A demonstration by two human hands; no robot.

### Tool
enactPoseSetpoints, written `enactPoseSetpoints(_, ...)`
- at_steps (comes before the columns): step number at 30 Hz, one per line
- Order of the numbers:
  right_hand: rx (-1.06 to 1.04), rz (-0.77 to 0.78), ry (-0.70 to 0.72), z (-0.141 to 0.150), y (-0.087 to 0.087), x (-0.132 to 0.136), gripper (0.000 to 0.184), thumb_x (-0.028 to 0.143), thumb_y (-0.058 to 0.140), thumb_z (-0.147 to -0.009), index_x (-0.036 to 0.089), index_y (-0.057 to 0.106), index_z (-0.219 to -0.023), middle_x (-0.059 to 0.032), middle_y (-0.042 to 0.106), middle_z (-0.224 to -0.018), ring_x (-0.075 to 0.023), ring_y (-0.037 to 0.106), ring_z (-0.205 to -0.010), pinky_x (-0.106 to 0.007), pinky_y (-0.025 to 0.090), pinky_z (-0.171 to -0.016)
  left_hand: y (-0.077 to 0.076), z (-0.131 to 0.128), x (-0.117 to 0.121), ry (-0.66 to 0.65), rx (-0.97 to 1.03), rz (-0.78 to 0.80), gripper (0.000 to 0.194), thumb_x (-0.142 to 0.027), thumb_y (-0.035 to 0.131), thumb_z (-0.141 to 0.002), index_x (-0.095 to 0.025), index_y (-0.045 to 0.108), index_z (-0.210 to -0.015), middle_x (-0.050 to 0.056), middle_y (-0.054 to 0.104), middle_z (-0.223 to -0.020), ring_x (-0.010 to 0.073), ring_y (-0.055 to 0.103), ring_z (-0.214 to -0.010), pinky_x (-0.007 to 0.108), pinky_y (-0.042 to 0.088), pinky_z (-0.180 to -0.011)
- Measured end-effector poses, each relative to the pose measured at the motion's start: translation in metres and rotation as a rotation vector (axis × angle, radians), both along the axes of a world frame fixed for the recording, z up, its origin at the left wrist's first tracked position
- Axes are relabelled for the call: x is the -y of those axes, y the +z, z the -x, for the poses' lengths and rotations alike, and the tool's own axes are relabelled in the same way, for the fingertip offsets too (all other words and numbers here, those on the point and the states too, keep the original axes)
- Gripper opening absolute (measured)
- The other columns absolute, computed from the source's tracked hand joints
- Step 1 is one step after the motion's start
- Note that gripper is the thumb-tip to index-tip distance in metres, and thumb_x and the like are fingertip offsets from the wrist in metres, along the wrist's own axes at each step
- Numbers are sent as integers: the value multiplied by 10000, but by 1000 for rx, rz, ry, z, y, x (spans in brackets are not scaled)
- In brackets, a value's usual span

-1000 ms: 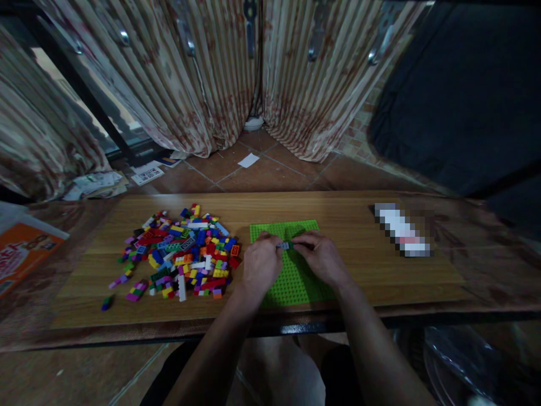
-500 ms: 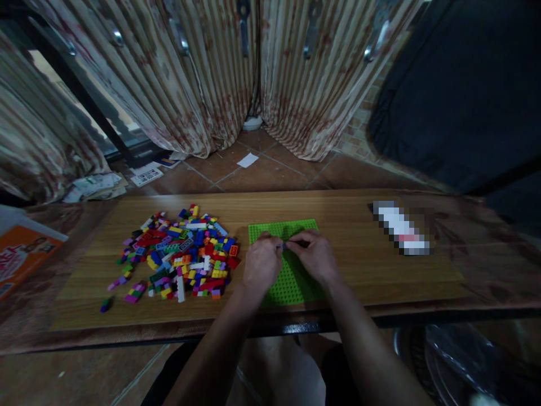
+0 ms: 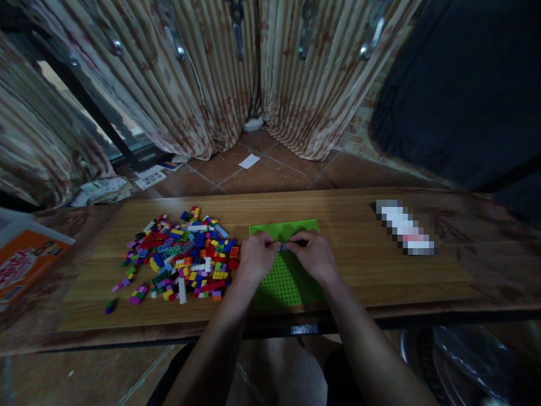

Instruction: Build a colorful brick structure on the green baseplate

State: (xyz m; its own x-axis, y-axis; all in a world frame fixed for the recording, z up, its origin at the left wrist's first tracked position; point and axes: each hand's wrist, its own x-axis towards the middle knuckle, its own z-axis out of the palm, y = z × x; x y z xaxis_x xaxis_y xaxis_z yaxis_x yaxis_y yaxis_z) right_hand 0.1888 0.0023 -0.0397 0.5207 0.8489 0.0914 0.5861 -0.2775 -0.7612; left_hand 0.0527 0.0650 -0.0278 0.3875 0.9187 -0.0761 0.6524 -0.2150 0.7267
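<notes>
Both hands meet over a green studded baseplate [image 3: 291, 282] that lies on the wooden board. Between the fingertips is a small bluish-grey toy brick [image 3: 283, 246]; its exact shape is too small to tell. My left hand [image 3: 258, 256] pinches it from the left, thumb and fingers closed. From the right, my right hand [image 3: 315, 254] pinches the same brick. A shadow from the hands falls across the plate. Left of the plate spreads a heap of loose toy bricks [image 3: 186, 248] in many colours.
The wooden board [image 3: 393, 282] lies on a cloth-covered table. A blurred-out flat object [image 3: 403, 228] rests on its right part. An orange and white box [image 3: 31, 254] stands at the far left. Near the heap's front left lies a lone dark brick [image 3: 110, 307].
My left hand has turned slightly, and its fingers now point more towards the right hand. The small brick stays between both hands. The view has shifted a little.
</notes>
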Motion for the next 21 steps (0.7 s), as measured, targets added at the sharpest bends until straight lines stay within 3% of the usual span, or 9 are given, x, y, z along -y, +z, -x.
enactPoseSetpoints(7,13,58,-9,0,7,-6,24,224,736,-658,217,714,-655,-29,662,-710,-184,609,-671,-332,475,-667,0,-2,-9,-17,-39,28,139,-235,678,-737,-166,665,-616,-6,640,-609,131,585,-613,237,411,-582)
enactPoseSetpoints(12,4,67,41,0,11,-11,103,148,720,-653,230,697,-595,-21,678,-671,-189,618,-681,-330,470,-675,-4,-1,-12,-59,-4,12,180,-234,669,-733,-169,621,-572,-24,596,-566,114,550,-579,221,384,-554)
enactPoseSetpoints(21,-21,20,100,-8,2,-2,66,262,694,-728,216,739,-739,-34,691,-783,-181,627,-768,-318,477,-741,-7,2,-3,-60,43,-39,187,-255,627,-772,-171,611,-606,-24,587,-575,109,524,-558,223,344,-549)
